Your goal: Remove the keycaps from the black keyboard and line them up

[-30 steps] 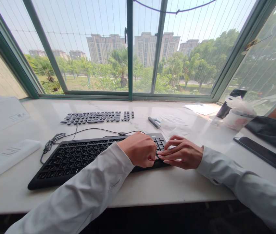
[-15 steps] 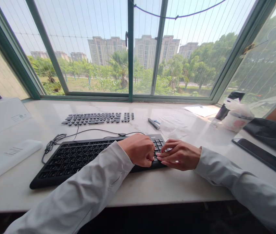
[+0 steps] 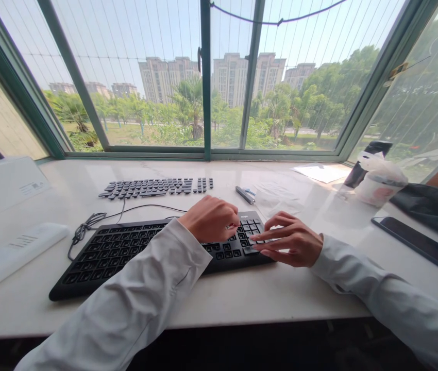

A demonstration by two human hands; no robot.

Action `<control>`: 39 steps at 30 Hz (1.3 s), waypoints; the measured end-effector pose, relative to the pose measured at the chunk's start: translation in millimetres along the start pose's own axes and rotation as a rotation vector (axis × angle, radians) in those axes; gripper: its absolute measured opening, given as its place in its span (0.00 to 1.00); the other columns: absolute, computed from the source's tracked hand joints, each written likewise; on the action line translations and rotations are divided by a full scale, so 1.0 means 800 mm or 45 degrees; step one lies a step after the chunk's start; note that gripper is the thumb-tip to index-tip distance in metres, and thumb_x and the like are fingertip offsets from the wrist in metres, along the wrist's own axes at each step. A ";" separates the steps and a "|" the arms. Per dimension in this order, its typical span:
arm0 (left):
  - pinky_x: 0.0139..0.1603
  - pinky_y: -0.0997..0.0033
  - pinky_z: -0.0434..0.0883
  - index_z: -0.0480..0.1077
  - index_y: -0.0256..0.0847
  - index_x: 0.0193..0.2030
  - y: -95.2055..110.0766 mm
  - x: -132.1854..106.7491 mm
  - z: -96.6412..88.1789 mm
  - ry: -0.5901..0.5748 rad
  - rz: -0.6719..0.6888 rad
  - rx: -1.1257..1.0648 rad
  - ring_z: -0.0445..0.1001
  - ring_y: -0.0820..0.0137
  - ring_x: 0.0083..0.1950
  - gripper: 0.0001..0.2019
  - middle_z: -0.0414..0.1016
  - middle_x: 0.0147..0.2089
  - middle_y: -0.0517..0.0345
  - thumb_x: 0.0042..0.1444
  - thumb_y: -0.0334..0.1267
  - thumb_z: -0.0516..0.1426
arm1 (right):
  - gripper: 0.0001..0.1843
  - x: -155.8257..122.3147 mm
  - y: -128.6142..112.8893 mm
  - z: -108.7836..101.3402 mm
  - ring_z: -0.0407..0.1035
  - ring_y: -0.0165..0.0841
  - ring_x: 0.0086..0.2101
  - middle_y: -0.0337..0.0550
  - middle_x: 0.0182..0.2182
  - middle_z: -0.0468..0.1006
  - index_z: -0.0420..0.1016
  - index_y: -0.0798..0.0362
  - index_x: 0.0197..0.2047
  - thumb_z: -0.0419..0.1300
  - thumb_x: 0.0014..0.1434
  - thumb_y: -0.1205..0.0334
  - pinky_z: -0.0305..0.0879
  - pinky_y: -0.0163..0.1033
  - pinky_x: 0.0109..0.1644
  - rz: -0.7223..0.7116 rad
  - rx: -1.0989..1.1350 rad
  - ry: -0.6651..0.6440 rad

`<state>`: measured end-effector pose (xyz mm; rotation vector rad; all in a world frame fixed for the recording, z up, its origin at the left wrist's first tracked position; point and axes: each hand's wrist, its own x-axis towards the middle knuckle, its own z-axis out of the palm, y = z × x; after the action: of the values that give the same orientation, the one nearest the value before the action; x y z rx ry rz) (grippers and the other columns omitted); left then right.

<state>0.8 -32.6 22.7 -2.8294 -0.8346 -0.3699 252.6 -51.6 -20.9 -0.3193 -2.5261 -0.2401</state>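
A black keyboard (image 3: pixel 106 256) lies at a slant along the front of the table, its main section showing bare key sockets. Keycaps sit on part of the number pad (image 3: pixel 249 225) at its right end. My left hand (image 3: pixel 212 219) is closed above the keyboard, just left of the number pad; what its fingers hold, if anything, is hidden. Fingers apart, my right hand (image 3: pixel 293 240) rests its fingertips on the lower number pad keys. Behind the keyboard, loose black keycaps (image 3: pixel 153 187) lie in keyboard order on the table.
A coiled cable (image 3: pixel 83 229) lies behind the keyboard's left end. A dark slim tool (image 3: pixel 245 195) and clear plastic (image 3: pixel 275 198) lie behind the number pad. Farther right are a phone (image 3: pixel 422 246) and a bagged cup (image 3: pixel 381 186). White boxes (image 3: pixel 6 180) stand left.
My left hand has lifted up and to the left, uncovering sockets beside the number pad. My right hand has shifted slightly right and spread its fingers.
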 end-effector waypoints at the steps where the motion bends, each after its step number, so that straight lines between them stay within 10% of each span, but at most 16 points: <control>1: 0.28 0.72 0.60 0.79 0.44 0.28 -0.005 0.000 0.000 0.006 -0.059 0.040 0.74 0.72 0.31 0.12 0.79 0.33 0.59 0.57 0.37 0.54 | 0.12 0.000 -0.001 0.001 0.71 0.33 0.39 0.40 0.44 0.83 0.80 0.47 0.47 0.63 0.59 0.64 0.68 0.42 0.44 -0.013 -0.008 -0.036; 24: 0.48 0.59 0.71 0.77 0.37 0.44 -0.083 -0.020 0.009 -0.080 -1.048 0.230 0.77 0.55 0.48 0.15 0.79 0.41 0.40 0.55 0.34 0.52 | 0.09 0.007 0.009 0.004 0.70 0.34 0.37 0.44 0.42 0.83 0.82 0.46 0.43 0.60 0.62 0.62 0.66 0.43 0.43 0.145 0.103 0.002; 30: 0.47 0.60 0.72 0.76 0.34 0.45 -0.084 -0.015 0.020 -0.075 -1.084 0.199 0.77 0.54 0.49 0.16 0.78 0.44 0.37 0.58 0.35 0.50 | 0.16 0.061 0.077 0.025 0.69 0.30 0.27 0.41 0.25 0.79 0.84 0.48 0.38 0.56 0.65 0.51 0.63 0.40 0.40 0.537 -0.170 -0.043; 39: 0.48 0.61 0.71 0.76 0.35 0.46 -0.074 -0.010 0.025 -0.056 -1.061 0.166 0.76 0.56 0.49 0.16 0.78 0.43 0.38 0.59 0.39 0.51 | 0.13 0.159 0.187 0.104 0.73 0.34 0.35 0.41 0.34 0.83 0.83 0.47 0.42 0.60 0.61 0.51 0.58 0.40 0.46 0.757 -0.469 -0.502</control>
<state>-34.3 16.8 7.1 -2.2401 -1.9376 -0.3269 147.9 133.8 -1.9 -1.3475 -2.6049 -0.4352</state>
